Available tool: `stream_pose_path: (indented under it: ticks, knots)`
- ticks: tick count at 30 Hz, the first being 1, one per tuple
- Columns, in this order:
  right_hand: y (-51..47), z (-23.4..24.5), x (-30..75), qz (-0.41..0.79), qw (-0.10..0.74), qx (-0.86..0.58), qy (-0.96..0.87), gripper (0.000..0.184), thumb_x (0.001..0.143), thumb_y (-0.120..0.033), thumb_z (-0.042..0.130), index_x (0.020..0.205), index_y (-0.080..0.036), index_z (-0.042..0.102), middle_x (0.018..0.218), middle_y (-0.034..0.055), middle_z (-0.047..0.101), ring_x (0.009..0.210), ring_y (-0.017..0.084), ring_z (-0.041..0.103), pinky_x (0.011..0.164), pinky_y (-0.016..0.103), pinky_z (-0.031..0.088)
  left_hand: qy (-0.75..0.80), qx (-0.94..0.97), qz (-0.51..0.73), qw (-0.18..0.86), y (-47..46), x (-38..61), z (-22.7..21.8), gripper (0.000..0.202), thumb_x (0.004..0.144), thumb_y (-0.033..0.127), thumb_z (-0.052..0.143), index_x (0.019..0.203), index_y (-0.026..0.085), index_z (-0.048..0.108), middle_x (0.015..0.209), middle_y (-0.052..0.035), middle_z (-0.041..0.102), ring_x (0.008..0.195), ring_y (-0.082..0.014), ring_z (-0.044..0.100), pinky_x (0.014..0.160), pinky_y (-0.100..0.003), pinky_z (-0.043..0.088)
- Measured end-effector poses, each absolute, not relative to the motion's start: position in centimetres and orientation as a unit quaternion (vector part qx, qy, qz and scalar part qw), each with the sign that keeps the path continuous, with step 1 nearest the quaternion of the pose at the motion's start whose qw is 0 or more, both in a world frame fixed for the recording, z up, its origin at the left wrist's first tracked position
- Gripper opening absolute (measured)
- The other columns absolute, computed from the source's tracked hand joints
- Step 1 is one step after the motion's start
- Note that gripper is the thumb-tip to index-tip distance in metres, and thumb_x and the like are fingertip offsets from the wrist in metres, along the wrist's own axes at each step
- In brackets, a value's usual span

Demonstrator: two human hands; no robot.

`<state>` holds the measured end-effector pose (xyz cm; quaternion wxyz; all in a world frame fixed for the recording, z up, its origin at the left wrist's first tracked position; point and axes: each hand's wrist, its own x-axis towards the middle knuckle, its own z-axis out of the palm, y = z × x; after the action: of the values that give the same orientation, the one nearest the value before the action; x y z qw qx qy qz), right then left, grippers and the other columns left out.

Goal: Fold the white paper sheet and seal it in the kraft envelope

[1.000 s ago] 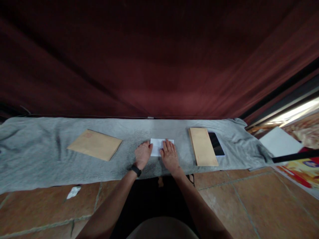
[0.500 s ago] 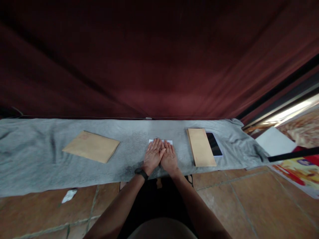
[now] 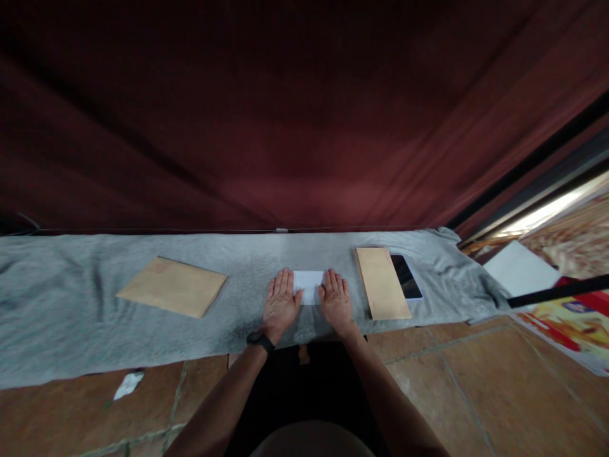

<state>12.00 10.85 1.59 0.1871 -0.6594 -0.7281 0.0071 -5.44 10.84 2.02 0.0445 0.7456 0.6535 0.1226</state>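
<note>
A small white sheet of paper (image 3: 308, 287) lies flat on the grey cloth (image 3: 257, 254) straight in front of me. My left hand (image 3: 281, 302) rests palm down over its left edge, fingers stretched out and pointing away. Over the right edge lies my right hand (image 3: 335, 301), flat as well, with its fingers extended. Both thumbs point inward onto the paper, and its middle shows between the hands. To the right is a stack of brown envelopes (image 3: 383, 283); another brown envelope pile (image 3: 174, 285) lies to the left.
A dark-screened phone (image 3: 406, 277) is partly under the right-hand envelopes. Behind the cloth hangs a dark red curtain (image 3: 295, 158). A crumpled white scrap (image 3: 128, 385) lies on the tiled floor (image 3: 428, 374). A colourful printed box (image 3: 571, 327) is at far right.
My hands, close together over the paper before, have slid apart to its left and right edges. More of the white paper shows now.
</note>
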Motion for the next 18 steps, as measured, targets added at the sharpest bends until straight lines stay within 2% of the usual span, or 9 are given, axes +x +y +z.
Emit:
stream_pose_path:
  ticks: [2, 4, 6, 9, 14, 18]
  knots:
    - [11.1, 2.2, 10.6, 0.008, 0.204, -0.661, -0.722, 0.052, 0.105, -0.029, 0.034, 0.150, -0.005, 0.040, 0.157, 0.0203, 0.038, 0.147, 0.030, 0.033, 0.119, 0.053, 0.026, 0.652, 0.748, 0.118, 0.035, 10.8, -5.5, 2.1, 0.063, 0.100, 0.040, 0.033, 0.154, 0.008, 0.034, 0.161, -0.0154, 0.032, 0.152, -0.0269, 0.024, 0.124, -0.046, 0.018]
    - [11.3, 2.6, 8.7, 0.023, 0.218, -0.632, -0.743, 0.053, 0.105, -0.030, 0.033, 0.152, -0.006, 0.038, 0.159, 0.0181, 0.035, 0.149, 0.028, 0.030, 0.121, 0.050, 0.026, 0.648, 0.753, 0.112, 0.027, 10.8, -5.6, 2.0, 0.061, 0.099, 0.035, 0.033, 0.154, 0.009, 0.034, 0.161, -0.0150, 0.033, 0.152, -0.0265, 0.024, 0.124, -0.046, 0.019]
    - [11.6, 2.6, 6.9, 0.050, 0.221, -0.590, -0.775, 0.052, 0.105, -0.031, 0.033, 0.151, -0.009, 0.040, 0.158, 0.0137, 0.039, 0.148, 0.023, 0.032, 0.121, 0.043, 0.029, 0.641, 0.760, 0.107, 0.023, 10.9, -5.8, 1.7, 0.059, 0.097, 0.025, 0.033, 0.155, 0.010, 0.034, 0.161, -0.0138, 0.033, 0.152, -0.0250, 0.025, 0.124, -0.045, 0.020]
    - [12.0, 1.9, 5.6, 0.061, 0.216, -0.571, -0.790, 0.049, 0.106, -0.034, 0.034, 0.148, -0.013, 0.046, 0.154, 0.0106, 0.046, 0.145, 0.021, 0.038, 0.121, 0.040, 0.029, 0.639, 0.761, 0.110, 0.019, 11.0, -6.1, 1.2, 0.060, 0.095, 0.016, 0.030, 0.154, 0.011, 0.035, 0.161, -0.0126, 0.034, 0.152, -0.0235, 0.024, 0.124, -0.045, 0.021]
    - [12.3, 0.7, 7.7, 0.021, 0.211, -0.582, -0.785, 0.051, 0.105, -0.039, 0.039, 0.149, -0.013, 0.045, 0.154, 0.0129, 0.044, 0.145, 0.024, 0.039, 0.121, 0.044, 0.027, 0.633, 0.761, 0.141, 0.003, 11.2, -6.1, 0.7, 0.058, 0.099, 0.027, 0.029, 0.153, 0.006, 0.037, 0.160, -0.0165, 0.036, 0.151, -0.0272, 0.026, 0.122, -0.049, 0.023]
    - [12.3, 0.3, 10.1, -0.004, 0.207, -0.602, -0.771, 0.053, 0.105, -0.038, 0.039, 0.151, -0.012, 0.042, 0.155, 0.0140, 0.043, 0.145, 0.026, 0.038, 0.119, 0.045, 0.028, 0.652, 0.743, 0.150, -0.008, 11.1, -6.4, 0.7, 0.060, 0.100, 0.033, 0.030, 0.154, 0.008, 0.035, 0.159, -0.0151, 0.038, 0.151, -0.0267, 0.027, 0.123, -0.049, 0.021]
